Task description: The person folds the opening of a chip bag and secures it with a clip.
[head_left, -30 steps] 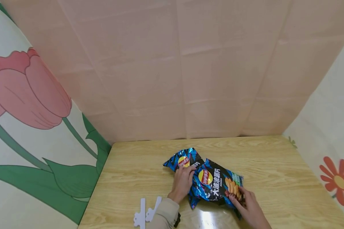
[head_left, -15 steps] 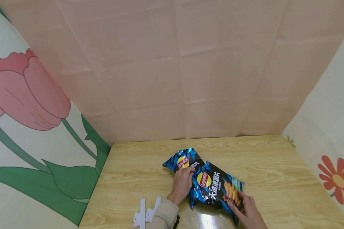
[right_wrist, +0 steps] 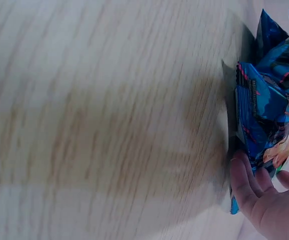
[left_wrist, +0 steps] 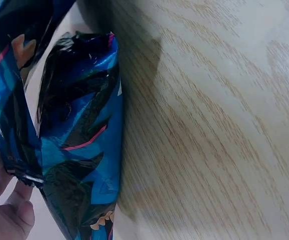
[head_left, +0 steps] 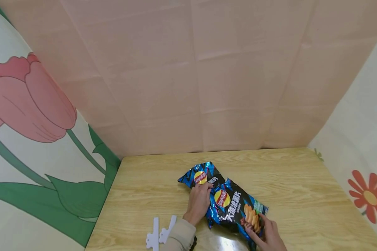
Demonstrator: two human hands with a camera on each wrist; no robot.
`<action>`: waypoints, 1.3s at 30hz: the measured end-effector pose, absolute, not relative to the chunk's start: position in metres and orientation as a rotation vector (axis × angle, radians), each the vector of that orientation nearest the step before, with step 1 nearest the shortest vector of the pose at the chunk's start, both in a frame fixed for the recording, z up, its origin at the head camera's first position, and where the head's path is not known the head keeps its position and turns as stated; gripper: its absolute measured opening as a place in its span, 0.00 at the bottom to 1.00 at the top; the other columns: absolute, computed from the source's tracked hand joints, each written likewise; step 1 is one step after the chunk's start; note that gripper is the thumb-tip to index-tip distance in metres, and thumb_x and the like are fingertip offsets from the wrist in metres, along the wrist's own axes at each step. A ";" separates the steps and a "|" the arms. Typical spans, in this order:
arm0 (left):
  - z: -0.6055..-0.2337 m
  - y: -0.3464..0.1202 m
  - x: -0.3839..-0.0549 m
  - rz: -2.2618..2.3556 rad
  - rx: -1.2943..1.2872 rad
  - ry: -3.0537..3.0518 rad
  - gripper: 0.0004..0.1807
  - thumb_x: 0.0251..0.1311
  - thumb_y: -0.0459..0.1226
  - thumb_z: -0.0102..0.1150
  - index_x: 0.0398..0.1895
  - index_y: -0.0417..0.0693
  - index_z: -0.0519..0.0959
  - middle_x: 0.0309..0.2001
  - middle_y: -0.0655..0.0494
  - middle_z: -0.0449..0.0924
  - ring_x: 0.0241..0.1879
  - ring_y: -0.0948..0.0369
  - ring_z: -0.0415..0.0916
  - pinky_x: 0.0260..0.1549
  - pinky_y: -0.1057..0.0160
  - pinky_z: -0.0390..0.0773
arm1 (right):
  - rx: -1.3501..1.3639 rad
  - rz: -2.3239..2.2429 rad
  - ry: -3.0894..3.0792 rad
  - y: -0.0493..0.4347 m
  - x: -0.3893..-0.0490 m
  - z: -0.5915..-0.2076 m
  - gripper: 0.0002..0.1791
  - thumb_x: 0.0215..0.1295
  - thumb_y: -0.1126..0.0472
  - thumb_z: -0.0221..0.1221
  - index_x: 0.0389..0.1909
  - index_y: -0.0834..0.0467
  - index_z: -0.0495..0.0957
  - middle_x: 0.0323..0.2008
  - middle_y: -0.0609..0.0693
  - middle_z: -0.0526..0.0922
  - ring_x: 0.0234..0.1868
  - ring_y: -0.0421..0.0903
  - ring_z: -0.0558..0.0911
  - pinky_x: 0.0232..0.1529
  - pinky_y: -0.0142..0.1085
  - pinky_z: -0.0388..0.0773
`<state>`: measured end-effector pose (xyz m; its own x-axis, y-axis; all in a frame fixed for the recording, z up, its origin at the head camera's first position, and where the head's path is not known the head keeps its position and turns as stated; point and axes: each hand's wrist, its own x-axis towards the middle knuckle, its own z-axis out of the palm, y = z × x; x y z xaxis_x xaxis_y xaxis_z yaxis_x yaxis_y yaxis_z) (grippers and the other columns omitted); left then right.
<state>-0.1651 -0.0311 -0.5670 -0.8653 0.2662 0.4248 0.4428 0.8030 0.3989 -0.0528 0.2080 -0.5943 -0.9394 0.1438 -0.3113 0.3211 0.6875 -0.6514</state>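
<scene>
Two blue and black Lay's chip bags lie overlapping in the middle of the wooden table. The front chip bag (head_left: 234,207) partly covers the rear chip bag (head_left: 204,173), and its right end angles down toward me. My left hand (head_left: 198,202) pinches the front bag's left end, where the two bags meet; in the left wrist view its fingertips are at a crimped seal. At the lower right, my right hand (head_left: 268,234) grips the other end of the front bag, thumb on its face. Fingers (right_wrist: 242,182) of that hand curl under the bag in the right wrist view.
Two white flat strips with wavy-edged tabs, a left strip (head_left: 154,233) and a right strip (head_left: 168,230), lie beside the left sleeve (head_left: 180,235). A pinkish cloth backdrop (head_left: 201,87) rises behind the table (head_left: 144,181). Flower-printed walls stand on both sides.
The front bag has turned slightly, its right end moving down toward me and to the left along with my right hand. My left hand and the rear bag stay nearly in place.
</scene>
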 end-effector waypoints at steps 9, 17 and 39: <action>-0.564 -0.027 -0.161 -0.701 -0.460 -2.684 0.05 0.67 0.36 0.59 0.43 0.53 0.82 0.38 0.60 0.87 0.36 0.60 0.81 0.37 0.64 0.76 | 0.429 -1.126 2.658 0.201 -0.049 -0.596 0.56 0.59 0.33 0.61 0.69 0.74 0.54 0.49 0.68 0.64 0.38 0.50 0.69 0.30 0.33 0.66; -0.559 -0.021 -0.159 -0.691 -0.368 -2.714 0.05 0.68 0.36 0.58 0.43 0.52 0.81 0.35 0.57 0.87 0.29 0.60 0.80 0.28 0.65 0.75 | 0.434 -1.246 2.601 0.194 -0.044 -0.595 0.56 0.58 0.37 0.65 0.69 0.75 0.53 0.47 0.65 0.64 0.34 0.46 0.69 0.26 0.29 0.67; -0.553 -0.014 -0.155 -0.937 -0.247 -2.768 0.06 0.73 0.36 0.50 0.47 0.49 0.74 0.42 0.54 0.80 0.32 0.58 0.79 0.28 0.63 0.75 | 0.366 -1.411 2.564 0.188 -0.040 -0.602 0.52 0.51 0.48 0.73 0.66 0.77 0.59 0.38 0.57 0.71 0.27 0.40 0.72 0.25 0.30 0.70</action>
<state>-0.1547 -0.0136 -0.5527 -0.9643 0.0911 0.2486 0.2234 0.7842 0.5789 -0.0399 0.1879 -0.6018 -0.9511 0.1224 -0.2835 0.3050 0.5157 -0.8006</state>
